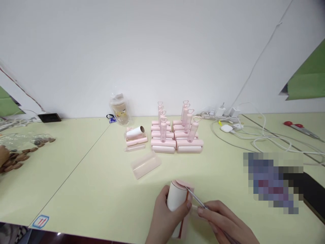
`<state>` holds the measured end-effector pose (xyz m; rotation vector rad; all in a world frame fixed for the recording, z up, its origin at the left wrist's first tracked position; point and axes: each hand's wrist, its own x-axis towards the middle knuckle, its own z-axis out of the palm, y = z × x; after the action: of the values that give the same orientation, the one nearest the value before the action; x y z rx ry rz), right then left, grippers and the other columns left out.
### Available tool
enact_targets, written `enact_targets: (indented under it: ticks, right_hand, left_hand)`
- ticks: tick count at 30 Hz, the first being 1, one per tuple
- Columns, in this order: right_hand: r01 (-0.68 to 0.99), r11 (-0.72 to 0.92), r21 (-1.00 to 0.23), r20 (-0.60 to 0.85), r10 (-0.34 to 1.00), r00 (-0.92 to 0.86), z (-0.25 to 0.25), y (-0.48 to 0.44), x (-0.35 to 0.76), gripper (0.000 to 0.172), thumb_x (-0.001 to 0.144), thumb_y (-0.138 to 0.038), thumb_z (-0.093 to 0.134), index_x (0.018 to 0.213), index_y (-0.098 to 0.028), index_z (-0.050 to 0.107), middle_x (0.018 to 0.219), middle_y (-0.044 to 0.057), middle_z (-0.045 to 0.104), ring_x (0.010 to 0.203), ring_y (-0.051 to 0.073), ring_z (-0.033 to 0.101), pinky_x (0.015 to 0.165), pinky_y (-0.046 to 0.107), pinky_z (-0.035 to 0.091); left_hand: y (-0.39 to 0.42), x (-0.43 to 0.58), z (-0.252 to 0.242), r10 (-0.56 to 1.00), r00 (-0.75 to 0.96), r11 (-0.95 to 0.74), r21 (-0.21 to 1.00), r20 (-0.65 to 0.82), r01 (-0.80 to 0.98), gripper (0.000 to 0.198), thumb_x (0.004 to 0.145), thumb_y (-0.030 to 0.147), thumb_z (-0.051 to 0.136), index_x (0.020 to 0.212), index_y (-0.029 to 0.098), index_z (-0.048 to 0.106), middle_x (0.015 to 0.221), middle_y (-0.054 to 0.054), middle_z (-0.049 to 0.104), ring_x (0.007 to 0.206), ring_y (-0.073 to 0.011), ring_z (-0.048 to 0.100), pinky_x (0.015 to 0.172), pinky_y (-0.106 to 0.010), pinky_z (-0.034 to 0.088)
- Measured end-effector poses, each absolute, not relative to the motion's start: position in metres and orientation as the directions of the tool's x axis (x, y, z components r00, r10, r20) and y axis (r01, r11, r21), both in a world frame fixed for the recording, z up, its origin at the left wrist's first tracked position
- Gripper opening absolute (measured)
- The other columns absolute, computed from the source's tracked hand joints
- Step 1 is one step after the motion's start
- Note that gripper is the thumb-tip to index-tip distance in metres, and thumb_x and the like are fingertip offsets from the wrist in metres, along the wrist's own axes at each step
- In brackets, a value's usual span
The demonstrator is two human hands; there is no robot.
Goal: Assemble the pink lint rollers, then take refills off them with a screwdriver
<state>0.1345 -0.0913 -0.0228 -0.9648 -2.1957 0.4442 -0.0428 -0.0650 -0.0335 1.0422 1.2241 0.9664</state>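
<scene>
My left hand (165,217) is wrapped round a white paper roll (176,198) set in a pink lint-roller frame, held upright near the table's front edge. My right hand (223,222) pinches thin metal tweezers (195,198), whose tips touch the top edge of the roll. A translucent pink cover (145,164) lies loose on the table just beyond the hands. Further back stand two stacks of assembled pink lint rollers (176,139) with heart-topped handles. Left of them a spare white roll (135,132) rests on pink parts.
A clear plastic bag (120,110) stands by the wall. A power strip (220,115) with white cables lies at the back right, red-handled scissors (299,128) at the far right. Brown nuts (15,159) spill at the left edge. A dark phone (312,189) lies right.
</scene>
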Motion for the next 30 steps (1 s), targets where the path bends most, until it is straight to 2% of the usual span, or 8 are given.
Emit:
enact_targets:
  ticks: [10, 14, 16, 18, 21, 23, 26, 30]
  right_hand:
    - [0.706, 0.659, -0.26, 0.609, 0.679, -0.41, -0.055, -0.072, 0.132, 0.038, 0.084, -0.011, 0.045, 0.111, -0.032, 0.061, 0.112, 0.006, 0.059, 0.118, 0.024, 0.049, 0.087, 0.032, 0.049]
    - [0.685, 0.692, -0.228, 0.673, 0.621, -0.403, -0.049, -0.064, 0.138, 0.036, 0.087, -0.012, 0.044, 0.116, -0.027, 0.058, 0.103, 0.009, 0.062, 0.098, 0.018, 0.062, 0.078, 0.026, 0.051]
    - [0.662, 0.71, -0.239, 0.688, 0.605, -0.4, -0.041, -0.061, 0.145, 0.028, 0.091, -0.028, 0.042, 0.113, -0.027, 0.059, 0.099, 0.007, 0.066, 0.092, 0.017, 0.064, 0.074, 0.023, 0.052]
    - [0.684, 0.665, -0.301, 0.688, 0.648, -0.327, -0.032, -0.059, 0.148, 0.035, 0.093, -0.044, 0.032, 0.111, -0.028, 0.057, 0.103, 0.006, 0.067, 0.095, 0.019, 0.064, 0.076, 0.026, 0.052]
    - [0.801, 0.507, -0.318, 0.692, 0.702, -0.17, -0.025, -0.052, 0.143, 0.033, 0.094, -0.042, 0.029, 0.106, -0.024, 0.054, 0.104, 0.007, 0.069, 0.094, 0.021, 0.066, 0.073, 0.029, 0.052]
    - [0.875, 0.433, -0.217, 0.697, 0.697, -0.172, -0.024, -0.045, 0.133, 0.029, 0.094, -0.037, 0.032, 0.088, -0.023, 0.056, 0.078, 0.003, 0.073, 0.068, 0.019, 0.069, 0.052, 0.025, 0.05]
    - [0.928, 0.368, -0.055, 0.744, 0.635, -0.207, -0.026, -0.038, 0.12, 0.04, 0.094, -0.033, 0.03, 0.061, -0.023, 0.05, 0.04, -0.004, 0.054, 0.033, 0.014, 0.053, 0.035, 0.023, 0.033]
    - [0.939, 0.341, -0.046, 0.772, 0.609, -0.183, -0.026, -0.037, 0.121, 0.036, 0.092, -0.028, 0.032, 0.06, -0.023, 0.048, 0.04, -0.003, 0.053, 0.034, 0.013, 0.052, 0.039, 0.023, 0.031]
  left_hand:
    - [-0.038, -0.03, -0.03, 0.969, 0.052, 0.248, 0.952, -0.242, -0.182, 0.031, 0.063, 0.034, 0.071, 0.083, 0.016, 0.055, 0.067, 0.001, 0.053, 0.062, -0.0135, 0.049, 0.057, -0.022, 0.04]
    - [-0.029, -0.024, -0.032, 0.96, 0.085, 0.281, 0.925, -0.268, -0.256, 0.036, 0.065, 0.036, 0.07, 0.091, 0.015, 0.056, 0.072, -0.001, 0.055, 0.066, -0.0146, 0.052, 0.059, -0.023, 0.042]
    - [-0.027, -0.025, -0.034, 0.953, 0.076, 0.302, 0.911, -0.293, -0.28, 0.039, 0.067, 0.039, 0.069, 0.094, 0.015, 0.056, 0.074, -0.002, 0.055, 0.067, -0.015, 0.051, 0.06, -0.023, 0.042]
    - [-0.027, -0.027, -0.033, 0.953, 0.033, 0.299, 0.921, -0.3, -0.251, 0.039, 0.068, 0.04, 0.068, 0.095, 0.015, 0.056, 0.075, -0.002, 0.055, 0.068, -0.0152, 0.051, 0.06, -0.023, 0.041]
    - [-0.031, -0.029, -0.025, 0.956, -0.002, 0.285, 0.935, -0.292, -0.209, 0.035, 0.067, 0.036, 0.068, 0.093, 0.015, 0.057, 0.073, -0.001, 0.054, 0.067, -0.0149, 0.049, 0.059, -0.023, 0.04]
    - [-0.036, -0.027, -0.02, 0.96, -0.021, 0.269, 0.94, -0.28, -0.211, 0.032, 0.065, 0.035, 0.068, 0.087, 0.015, 0.057, 0.068, 0.001, 0.053, 0.064, -0.0139, 0.048, 0.057, -0.023, 0.039]
    - [-0.042, -0.02, -0.017, 0.959, -0.077, 0.247, 0.936, -0.273, -0.251, 0.033, 0.059, 0.038, 0.072, 0.077, 0.014, 0.057, 0.061, 0.002, 0.051, 0.058, -0.0123, 0.046, 0.053, -0.022, 0.038]
    - [-0.046, -0.026, -0.016, 0.924, -0.136, 0.256, 0.841, -0.358, -0.477, 0.036, 0.059, 0.043, 0.07, 0.074, 0.014, 0.056, 0.06, 0.0, 0.057, 0.056, -0.0148, 0.055, 0.054, -0.026, 0.045]
